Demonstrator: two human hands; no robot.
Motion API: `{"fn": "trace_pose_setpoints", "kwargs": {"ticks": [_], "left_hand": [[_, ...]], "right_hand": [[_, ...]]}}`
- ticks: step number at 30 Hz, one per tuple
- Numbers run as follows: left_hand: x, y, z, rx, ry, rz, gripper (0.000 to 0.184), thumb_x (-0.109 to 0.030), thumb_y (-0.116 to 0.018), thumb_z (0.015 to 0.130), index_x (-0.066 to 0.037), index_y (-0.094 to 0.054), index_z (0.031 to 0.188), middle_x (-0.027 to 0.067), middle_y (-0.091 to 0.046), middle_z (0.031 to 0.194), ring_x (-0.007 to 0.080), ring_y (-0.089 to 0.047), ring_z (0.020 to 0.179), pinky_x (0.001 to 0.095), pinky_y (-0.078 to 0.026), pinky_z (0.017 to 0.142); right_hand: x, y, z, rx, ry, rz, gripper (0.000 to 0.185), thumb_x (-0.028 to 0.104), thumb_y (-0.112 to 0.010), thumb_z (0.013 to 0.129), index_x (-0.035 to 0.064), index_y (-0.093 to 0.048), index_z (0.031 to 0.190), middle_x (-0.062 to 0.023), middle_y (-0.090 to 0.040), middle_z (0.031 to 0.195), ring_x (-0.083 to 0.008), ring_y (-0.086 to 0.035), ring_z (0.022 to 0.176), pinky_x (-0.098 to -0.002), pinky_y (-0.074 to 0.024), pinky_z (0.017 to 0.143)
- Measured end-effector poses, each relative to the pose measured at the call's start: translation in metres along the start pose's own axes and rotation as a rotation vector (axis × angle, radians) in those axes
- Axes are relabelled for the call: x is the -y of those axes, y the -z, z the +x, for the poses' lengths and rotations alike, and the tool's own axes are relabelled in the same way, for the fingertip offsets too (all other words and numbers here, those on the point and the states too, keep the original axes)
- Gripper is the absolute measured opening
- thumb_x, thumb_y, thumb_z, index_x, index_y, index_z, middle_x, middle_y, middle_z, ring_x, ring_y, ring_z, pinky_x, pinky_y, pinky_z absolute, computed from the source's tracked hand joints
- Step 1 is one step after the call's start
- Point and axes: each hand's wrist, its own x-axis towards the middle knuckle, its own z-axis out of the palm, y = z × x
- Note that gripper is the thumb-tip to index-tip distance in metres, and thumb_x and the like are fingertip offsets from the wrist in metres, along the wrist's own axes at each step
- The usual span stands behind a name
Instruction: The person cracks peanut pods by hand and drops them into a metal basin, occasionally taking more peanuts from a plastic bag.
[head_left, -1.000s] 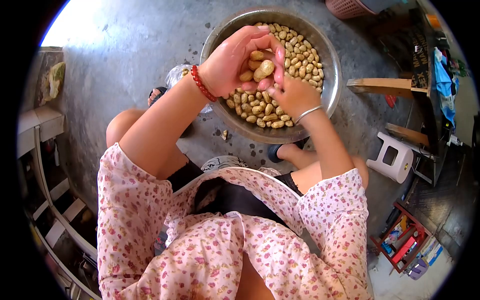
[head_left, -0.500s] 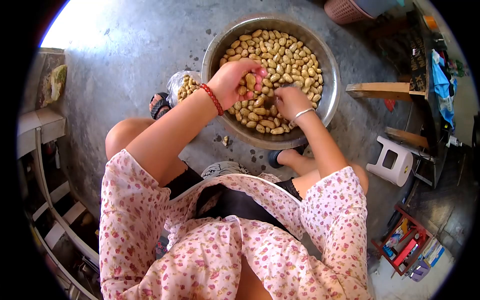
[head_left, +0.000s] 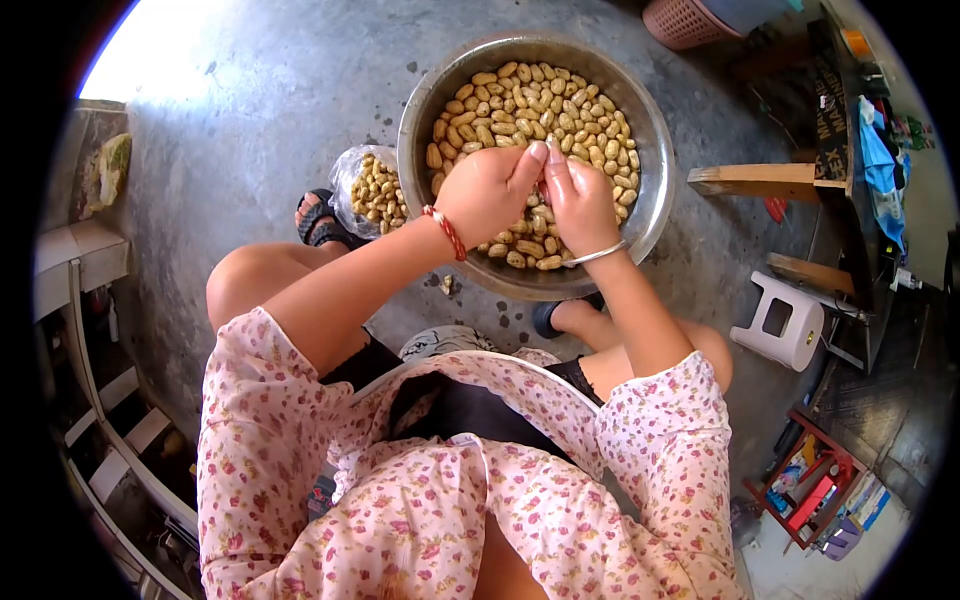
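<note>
A wide metal basin [head_left: 660,130] full of wet unshelled peanuts [head_left: 515,95] stands on the floor before me. Over its middle, my left hand [head_left: 490,188] and my right hand [head_left: 582,205] come together, thumb tips side by side. The left fingers are curled closed, with the peanuts seen in them a moment earlier now hidden inside. My right hand is closed in a pinch against the left fingertips; what lies between its fingers is hidden. Left of the basin, a clear plastic bag [head_left: 346,172] holds more peanuts [head_left: 378,195].
A white plastic stool [head_left: 795,335] and a wooden piece of furniture [head_left: 760,182] stand at the right. A pink basket [head_left: 685,25] is at the top right. Shelving [head_left: 90,370] lines the left side. A red rack [head_left: 815,490] with small goods stands lower right.
My left hand has turned and closed over the peanuts that lay in its fingers. My right hand has risen from the peanuts in the basin to meet the left fingertips.
</note>
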Motion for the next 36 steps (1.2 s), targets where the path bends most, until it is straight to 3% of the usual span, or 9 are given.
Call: {"fn": "trace_pose_setpoints", "kwargs": {"ticks": [1,5,9,13,17,21,25,30,36], "left_hand": [[-0.004,-0.001,0.0,0.093,0.224,-0.258,0.038,-0.037,-0.037,0.099,-0.005,-0.051,0.083,0.0072,-0.053,0.054,0.0208,-0.053,0.045,0.0346,-0.041,0.042],[-0.018,0.012,0.001,0.277,0.599,-0.664,0.052,-0.049,-0.031,0.098,-0.006,-0.049,0.076,0.0032,-0.047,0.054,0.0107,-0.042,0.04,0.0251,-0.026,0.032],[-0.031,0.012,-0.011,0.157,0.258,-0.432,0.048,-0.044,-0.035,0.098,-0.005,-0.046,0.073,0.0053,-0.049,0.056,0.0116,-0.042,0.042,0.0267,-0.033,0.038],[-0.031,0.018,-0.011,0.222,0.319,-0.536,0.048,-0.045,-0.034,0.098,-0.006,-0.045,0.073,0.0046,-0.047,0.055,0.0108,-0.038,0.039,0.0235,-0.024,0.035],[-0.026,0.016,-0.009,0.247,0.33,-0.737,0.045,-0.045,-0.035,0.098,-0.008,-0.045,0.074,0.0036,-0.042,0.055,0.0117,-0.038,0.043,0.0239,-0.023,0.036],[-0.024,0.014,-0.009,0.294,0.376,-0.997,0.039,-0.042,-0.033,0.1,-0.01,-0.046,0.082,0.0015,-0.045,0.06,0.0118,-0.043,0.048,0.0229,-0.024,0.036],[-0.032,-0.007,-0.019,0.055,0.285,-0.732,0.036,-0.04,-0.035,0.1,-0.009,-0.052,0.102,0.0024,-0.05,0.064,0.0099,-0.048,0.052,0.0213,-0.035,0.041],[-0.003,-0.013,-0.004,0.046,-0.401,0.176,0.018,-0.017,-0.05,0.093,-0.004,-0.06,0.101,0.0093,-0.061,0.07,0.021,-0.061,0.062,0.0325,-0.048,0.058],[0.007,-0.005,0.017,0.073,-0.074,0.626,0.019,-0.015,-0.056,0.083,-0.01,-0.061,0.1,0.0132,-0.066,0.083,0.0308,-0.065,0.075,0.0401,-0.05,0.065]], "right_hand": [[0.003,0.003,-0.001,-0.084,0.146,-0.278,0.039,0.029,-0.048,0.094,0.0061,-0.055,0.064,-0.0127,-0.053,0.056,-0.03,-0.052,0.05,-0.0388,-0.042,0.049],[0.017,0.0,-0.001,-0.179,0.415,-0.427,0.038,0.026,-0.048,0.094,0.0035,-0.057,0.064,-0.0113,-0.056,0.055,-0.0306,-0.054,0.051,-0.0391,-0.0422,0.049],[0.015,-0.004,0.002,-0.115,-0.03,0.134,0.041,0.029,-0.048,0.096,0.0015,-0.059,0.068,-0.0076,-0.056,0.053,-0.0181,-0.05,0.046,-0.0334,-0.0401,0.047],[0.01,0.005,0.003,-0.026,-0.174,0.309,0.045,0.032,-0.051,0.095,-0.0007,-0.057,0.065,-0.0054,-0.052,0.051,-0.014,-0.042,0.046,-0.0304,-0.0359,0.046],[0.031,0.011,-0.002,-0.161,0.039,-0.094,0.037,0.03,-0.056,0.093,-0.0015,-0.061,0.074,-0.0053,-0.057,0.06,-0.0102,-0.049,0.052,-0.0273,-0.0397,0.049],[0.028,-0.003,-0.001,-0.112,0.061,0.414,0.027,0.021,-0.057,0.093,-0.0027,-0.06,0.105,-0.0063,-0.064,0.088,-0.0097,-0.057,0.059,-0.022,-0.0482,0.056],[0.045,-0.005,-0.009,-0.055,-0.256,0.764,0.028,0.024,-0.048,0.097,-0.0009,-0.061,0.095,-0.0098,-0.065,0.09,-0.0108,-0.059,0.069,-0.022,-0.0489,0.06],[0.029,0.009,0.009,-0.01,-0.45,1.001,0.031,0.024,-0.048,0.097,-0.0009,-0.058,0.082,-0.0138,-0.064,0.086,-0.017,-0.061,0.076,-0.0295,-0.0513,0.072],[0.002,0.054,0.028,0.172,-0.207,-0.535,0.025,0.024,-0.056,0.09,0.0002,-0.063,0.091,-0.0152,-0.067,0.09,-0.025,-0.065,0.079,-0.0365,-0.0521,0.073]]}}
